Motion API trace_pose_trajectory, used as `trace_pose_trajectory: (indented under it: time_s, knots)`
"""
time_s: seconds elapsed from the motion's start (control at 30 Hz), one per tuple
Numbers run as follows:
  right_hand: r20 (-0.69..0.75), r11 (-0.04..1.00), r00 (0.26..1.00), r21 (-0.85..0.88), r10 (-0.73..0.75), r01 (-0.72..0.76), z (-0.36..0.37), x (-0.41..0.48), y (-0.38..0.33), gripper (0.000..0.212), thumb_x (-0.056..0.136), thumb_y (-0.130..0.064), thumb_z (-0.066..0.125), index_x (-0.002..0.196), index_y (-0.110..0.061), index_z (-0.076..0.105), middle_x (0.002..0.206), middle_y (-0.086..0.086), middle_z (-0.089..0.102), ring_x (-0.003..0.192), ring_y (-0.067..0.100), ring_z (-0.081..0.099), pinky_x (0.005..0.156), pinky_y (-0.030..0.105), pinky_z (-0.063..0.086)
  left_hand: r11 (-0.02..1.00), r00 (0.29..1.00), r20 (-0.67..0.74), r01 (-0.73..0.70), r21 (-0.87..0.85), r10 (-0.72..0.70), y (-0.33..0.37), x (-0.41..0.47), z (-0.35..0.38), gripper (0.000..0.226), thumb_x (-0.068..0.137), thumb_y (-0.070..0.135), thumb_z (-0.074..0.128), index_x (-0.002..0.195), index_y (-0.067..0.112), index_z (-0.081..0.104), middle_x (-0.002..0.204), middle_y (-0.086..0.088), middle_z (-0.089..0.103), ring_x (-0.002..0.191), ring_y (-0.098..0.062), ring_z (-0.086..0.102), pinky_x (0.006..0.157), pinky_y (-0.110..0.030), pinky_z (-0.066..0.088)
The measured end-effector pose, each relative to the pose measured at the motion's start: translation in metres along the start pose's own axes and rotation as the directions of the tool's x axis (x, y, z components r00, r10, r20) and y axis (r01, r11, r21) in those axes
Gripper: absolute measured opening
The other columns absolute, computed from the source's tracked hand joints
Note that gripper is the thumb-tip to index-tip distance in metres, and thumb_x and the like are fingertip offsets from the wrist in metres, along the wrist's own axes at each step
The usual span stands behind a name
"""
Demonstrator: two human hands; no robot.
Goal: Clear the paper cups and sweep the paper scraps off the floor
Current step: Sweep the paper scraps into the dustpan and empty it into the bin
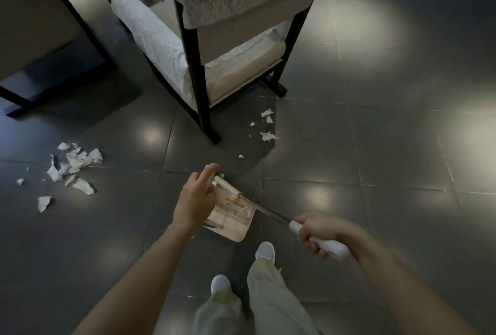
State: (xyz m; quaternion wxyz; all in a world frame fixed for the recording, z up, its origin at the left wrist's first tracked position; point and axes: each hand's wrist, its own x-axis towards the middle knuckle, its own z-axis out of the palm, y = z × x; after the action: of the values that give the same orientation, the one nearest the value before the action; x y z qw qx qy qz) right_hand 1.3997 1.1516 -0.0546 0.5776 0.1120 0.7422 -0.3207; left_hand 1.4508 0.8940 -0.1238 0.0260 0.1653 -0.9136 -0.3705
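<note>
Dark tiled floor (375,147). Nearest, the right hand (319,238) curls its fingers round a long white handle (336,249). The left hand (196,195), fingers nearly straight, touches the handle's far end above the beige dustpan (230,220). Torn white paper scraps (72,165) lie unswept left of the dustpan, with fewer beyond it by the chair (241,47). No cups show, and sweeping seems barely begun.

paper scraps (72,163) lie left of the dustpan (236,230); a chair (230,37) stands behind it.
</note>
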Motion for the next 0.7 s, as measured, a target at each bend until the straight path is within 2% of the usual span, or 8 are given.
trace_pose_trajectory:
  time_s: [0.13,0.23,0.4,0.57,0.7]
  knots:
    - [-0.026,0.995,0.999,0.092,0.030,-0.027,-0.005,-0.024,-0.006,0.059,0.087,0.005,0.046,0.142,-0.016,0.041,0.059,0.006,0.049,0.043,0.008,0.043,0.037,0.019,0.034,0.999,0.999,0.036,0.032,-0.017,-0.031,-0.001,-0.003,0.000,0.046,0.090,0.004,0.046,0.130,0.027,0.047,0.097,-0.008,0.052,0.080,-0.024,0.053,0.072,-0.036,0.047]
    - [-0.043,0.986,0.998,0.163,0.038,-0.031,-0.011,-0.029,-0.013,0.059,0.088,0.005,0.044,0.142,-0.016,0.040,0.054,0.004,0.051,0.038,0.006,0.044,0.035,0.017,0.036,0.997,0.998,0.021,0.068,-0.043,-0.067,-0.003,-0.011,-0.006,0.046,0.091,0.003,0.045,0.129,0.028,0.046,0.099,-0.008,0.051,0.081,-0.021,0.051,0.069,-0.031,0.040]
    - [-0.109,0.978,0.994,0.207,0.008,0.015,-0.020,-0.019,-0.035,0.057,0.089,0.005,0.042,0.142,-0.017,0.041,0.056,0.005,0.047,0.033,0.005,0.041,0.032,0.014,0.033,0.999,0.999,-0.045,0.029,-0.028,-0.030,-0.016,-0.034,-0.025,0.048,0.092,0.002,0.047,0.118,0.040,0.035,0.092,-0.007,0.050,0.075,-0.022,0.052,0.066,-0.029,0.041]
    - [-0.177,0.985,0.984,0.162,-0.031,0.061,-0.030,0.011,-0.063,0.049,0.088,0.004,0.045,0.135,-0.009,0.044,0.062,0.009,0.050,0.038,0.008,0.045,0.034,0.016,0.036,0.999,0.992,-0.120,0.048,0.010,-0.046,-0.035,-0.057,-0.041,0.053,0.086,-0.005,0.053,0.116,0.037,0.039,0.083,-0.005,0.050,0.066,-0.022,0.049,0.062,-0.034,0.042]
    - [-0.196,0.995,0.975,-0.005,-0.101,0.102,-0.025,0.046,-0.083,0.039,0.088,0.007,0.040,0.126,0.003,0.050,0.065,0.011,0.048,0.048,0.013,0.045,0.038,0.021,0.037,0.997,0.984,-0.170,0.066,0.039,-0.059,-0.054,-0.073,-0.055,0.048,0.087,0.001,0.055,0.118,0.034,0.041,0.083,-0.005,0.053,0.065,-0.023,0.054,0.060,-0.033,0.045]
